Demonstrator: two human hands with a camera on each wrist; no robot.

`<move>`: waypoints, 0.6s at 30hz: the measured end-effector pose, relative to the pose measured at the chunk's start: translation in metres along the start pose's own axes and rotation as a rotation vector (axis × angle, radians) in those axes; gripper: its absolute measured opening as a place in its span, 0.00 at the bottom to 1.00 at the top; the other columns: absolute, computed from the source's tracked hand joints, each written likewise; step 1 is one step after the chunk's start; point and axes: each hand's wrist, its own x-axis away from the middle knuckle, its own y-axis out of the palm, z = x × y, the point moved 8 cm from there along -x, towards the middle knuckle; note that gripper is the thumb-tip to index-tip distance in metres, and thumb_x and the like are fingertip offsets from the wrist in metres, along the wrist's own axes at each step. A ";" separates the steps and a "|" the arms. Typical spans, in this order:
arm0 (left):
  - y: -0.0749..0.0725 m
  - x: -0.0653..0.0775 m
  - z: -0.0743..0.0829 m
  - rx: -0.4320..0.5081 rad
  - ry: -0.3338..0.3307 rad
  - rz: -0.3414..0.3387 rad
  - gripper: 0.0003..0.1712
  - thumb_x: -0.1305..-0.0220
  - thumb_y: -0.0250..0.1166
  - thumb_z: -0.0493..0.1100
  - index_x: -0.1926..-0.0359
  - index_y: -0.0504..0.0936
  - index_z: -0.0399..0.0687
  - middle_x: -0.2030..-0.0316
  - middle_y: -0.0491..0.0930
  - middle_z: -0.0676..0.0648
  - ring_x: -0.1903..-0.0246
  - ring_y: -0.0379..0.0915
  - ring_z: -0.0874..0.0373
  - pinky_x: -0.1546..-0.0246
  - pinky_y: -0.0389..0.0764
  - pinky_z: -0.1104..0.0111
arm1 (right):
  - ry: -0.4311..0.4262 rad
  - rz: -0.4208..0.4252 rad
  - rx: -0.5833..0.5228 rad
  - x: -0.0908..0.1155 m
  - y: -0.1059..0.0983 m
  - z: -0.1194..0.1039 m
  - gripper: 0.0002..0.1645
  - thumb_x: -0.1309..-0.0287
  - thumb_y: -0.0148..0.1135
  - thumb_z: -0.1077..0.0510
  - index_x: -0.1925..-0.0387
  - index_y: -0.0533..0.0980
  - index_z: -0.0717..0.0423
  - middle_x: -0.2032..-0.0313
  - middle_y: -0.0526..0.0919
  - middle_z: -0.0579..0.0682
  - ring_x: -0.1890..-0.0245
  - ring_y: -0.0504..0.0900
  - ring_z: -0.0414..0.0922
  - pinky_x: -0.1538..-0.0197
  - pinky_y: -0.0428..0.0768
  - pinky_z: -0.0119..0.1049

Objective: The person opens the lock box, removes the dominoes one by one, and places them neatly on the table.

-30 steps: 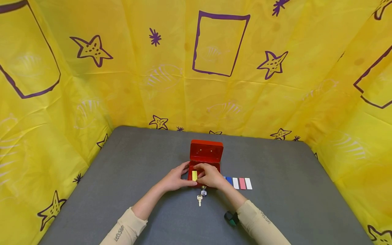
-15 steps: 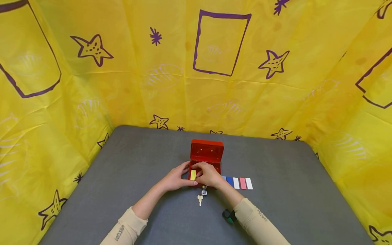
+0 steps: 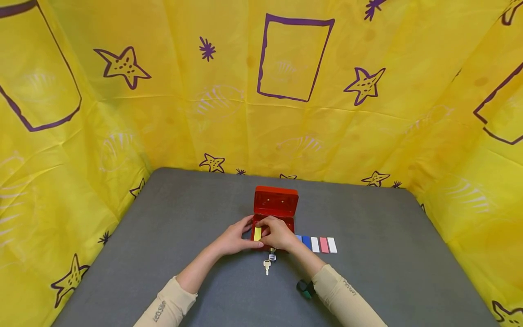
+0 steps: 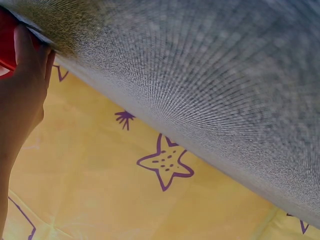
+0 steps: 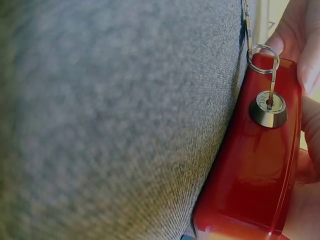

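A small red metal cash box (image 3: 275, 203) stands on the grey table with its lid raised. My left hand (image 3: 234, 237) grips its left side, thumb along the front edge and fingers round the far side. Inside, my right hand (image 3: 279, 234) pinches a flat yellow block (image 3: 257, 233) lying lengthwise by the left wall. That hand covers much of the box interior. A key sits in the round lock (image 5: 268, 112) on the box front. From its ring hangs a second key (image 3: 267, 265), resting on the table. The left wrist view catches my left fingers against the red box (image 4: 6, 40).
Right of the box lie flat blocks in a row: a light blue one partly hidden, a dark blue block (image 3: 306, 244), a white block (image 3: 315, 244), a pink block (image 3: 324, 245) and another white block (image 3: 332, 245). Yellow patterned cloth (image 3: 229, 131) surrounds the table.
My right hand has shifted the yellow block slightly left, towards the box's left wall. Over the last half second hardly anything moves. The left hand keeps its place on the box.
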 end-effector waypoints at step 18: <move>0.000 0.000 0.000 0.028 -0.014 0.013 0.52 0.46 0.74 0.54 0.28 0.58 0.38 0.31 0.62 0.37 0.36 0.65 0.42 0.39 0.70 0.53 | -0.016 0.035 0.009 0.010 -0.010 0.000 0.24 0.50 0.72 0.62 0.49 0.79 0.62 0.57 0.82 0.53 0.65 0.81 0.43 0.58 0.82 0.33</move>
